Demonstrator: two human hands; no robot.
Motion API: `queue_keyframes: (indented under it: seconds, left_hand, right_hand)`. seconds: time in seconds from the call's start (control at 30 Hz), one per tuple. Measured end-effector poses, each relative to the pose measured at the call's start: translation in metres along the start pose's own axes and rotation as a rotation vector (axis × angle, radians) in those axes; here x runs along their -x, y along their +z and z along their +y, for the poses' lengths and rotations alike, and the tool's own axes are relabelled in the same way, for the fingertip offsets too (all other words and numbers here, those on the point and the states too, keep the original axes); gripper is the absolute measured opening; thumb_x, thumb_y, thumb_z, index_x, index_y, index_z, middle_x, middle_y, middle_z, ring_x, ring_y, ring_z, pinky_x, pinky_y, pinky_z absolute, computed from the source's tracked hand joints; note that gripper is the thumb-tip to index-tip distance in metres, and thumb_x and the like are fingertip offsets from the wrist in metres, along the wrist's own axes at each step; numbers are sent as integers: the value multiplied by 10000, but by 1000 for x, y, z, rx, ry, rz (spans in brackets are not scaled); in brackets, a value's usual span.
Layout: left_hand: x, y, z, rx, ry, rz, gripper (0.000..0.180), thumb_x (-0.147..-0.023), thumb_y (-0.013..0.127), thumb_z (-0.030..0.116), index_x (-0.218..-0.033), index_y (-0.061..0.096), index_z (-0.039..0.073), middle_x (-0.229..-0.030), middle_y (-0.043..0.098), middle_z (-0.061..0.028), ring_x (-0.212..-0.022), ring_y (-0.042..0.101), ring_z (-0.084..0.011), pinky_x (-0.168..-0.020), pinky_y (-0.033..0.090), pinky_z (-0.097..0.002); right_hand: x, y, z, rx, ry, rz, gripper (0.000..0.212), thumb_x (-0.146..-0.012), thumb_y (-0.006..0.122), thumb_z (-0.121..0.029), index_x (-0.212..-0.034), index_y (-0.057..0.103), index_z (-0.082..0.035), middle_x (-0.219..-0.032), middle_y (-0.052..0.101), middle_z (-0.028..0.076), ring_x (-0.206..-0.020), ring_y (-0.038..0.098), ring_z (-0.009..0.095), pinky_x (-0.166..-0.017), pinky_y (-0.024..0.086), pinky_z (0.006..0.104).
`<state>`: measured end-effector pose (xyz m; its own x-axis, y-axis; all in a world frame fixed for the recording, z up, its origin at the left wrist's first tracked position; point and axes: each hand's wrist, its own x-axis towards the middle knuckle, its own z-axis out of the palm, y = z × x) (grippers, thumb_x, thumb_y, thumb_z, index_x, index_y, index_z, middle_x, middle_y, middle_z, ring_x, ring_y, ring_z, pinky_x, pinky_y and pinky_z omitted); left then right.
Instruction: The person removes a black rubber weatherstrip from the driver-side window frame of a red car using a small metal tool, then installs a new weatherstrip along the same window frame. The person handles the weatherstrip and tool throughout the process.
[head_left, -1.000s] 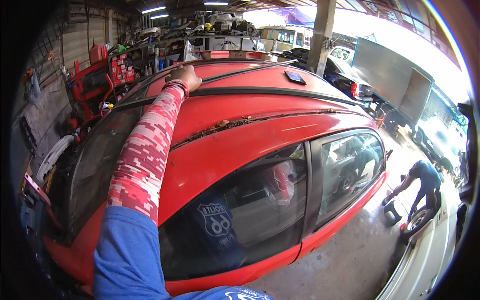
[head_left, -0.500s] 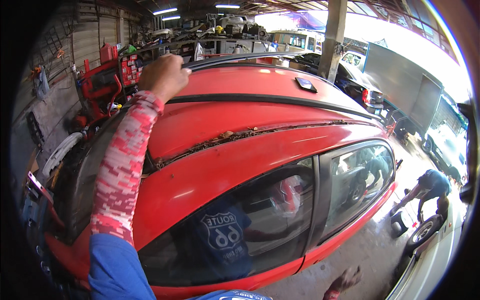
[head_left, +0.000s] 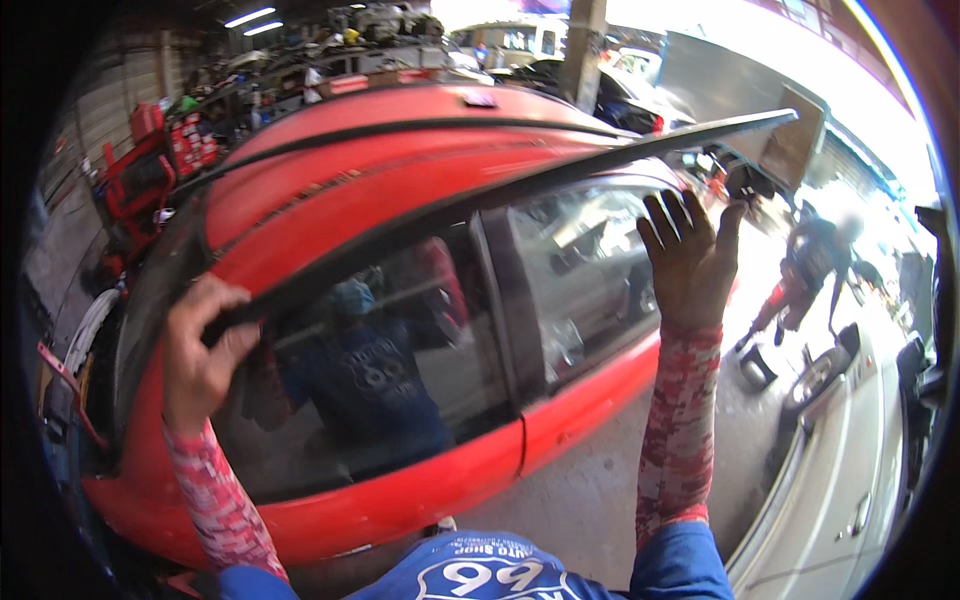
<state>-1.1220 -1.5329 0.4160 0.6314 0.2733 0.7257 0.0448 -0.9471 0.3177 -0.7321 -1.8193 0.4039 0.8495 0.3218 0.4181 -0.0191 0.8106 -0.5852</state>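
Observation:
A long black trim strip [head_left: 700, 134] slants across the near side of the red car [head_left: 600, 438], in front of its side windows. My left hand [head_left: 205, 350] is closed around the strip's left end, thumb and fingers curled on it. My right hand [head_left: 692, 265] is raised just below the far part of the strip, its fingers spread. A small gap seems to lie between those fingertips and the strip. Another black strip [head_left: 400, 130] runs lengthwise along the car roof. A small flat dark object [head_left: 480, 100] rests on the roof.
To the right stands a pale car [head_left: 850, 490], close beside the red one. Past its wheel [head_left: 822, 375] another person [head_left: 812, 265] bends near the floor. A concrete pillar [head_left: 583, 55] and a dark vehicle [head_left: 630, 100] are behind; red shelving [head_left: 140, 190] stands left.
The strip has come from the roof's far side over to the near side, held in my left hand, which moved down. My right hand has risen with open fingers. The view has shifted.

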Motion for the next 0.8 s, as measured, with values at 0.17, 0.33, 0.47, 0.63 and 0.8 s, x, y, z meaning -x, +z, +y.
queue_keyframes:
  seconds: [0.17,0.33,0.47,0.63,0.8]
  left_hand:
    - [100,101,70,121,-302,-298,310,-706,799,78,-955,639,-15,-829,596,-109,-813,609,-246,-760,475,-345]
    - [170,194,147,420,-499,-902,455,-745,857,174,-1107,661,-18,-1031,698,-180,-980,693,-308,-854,537,-384]
    - [198,259,214,557,-361,-941,477,-867,765,236,-1234,605,-24,-1122,672,-231,-1015,681,-366,-871,534,-415]
    - [211,298,256,662,-404,-1054,485,-930,666,138,-1375,559,-21,-978,708,-241,-875,710,-383,-805,554,-401]
    - [218,293,259,543,-208,-859,465,-855,700,76,-1314,648,18,-1099,713,-250,-999,724,-360,-866,561,-389]
  right_hand:
    - [50,-111,-58,-308,55,138,523,-995,564,-574,-1092,516,-62,-887,547,66,-752,539,230,-762,466,423]
    - [150,-201,-51,-294,99,441,406,-1041,478,-546,-977,546,-151,-713,449,-27,-568,442,147,-569,418,346]
    - [218,-236,-36,-346,263,596,448,-1023,487,-575,-939,557,-141,-667,436,-22,-554,459,160,-537,417,367]
    - [278,-266,-29,-367,392,580,567,-1018,415,-638,-978,594,-102,-780,589,50,-680,581,229,-655,497,415]
    - [270,-352,-69,-176,232,635,697,-1037,288,-658,-1129,638,-63,-959,676,125,-809,638,292,-787,534,494]
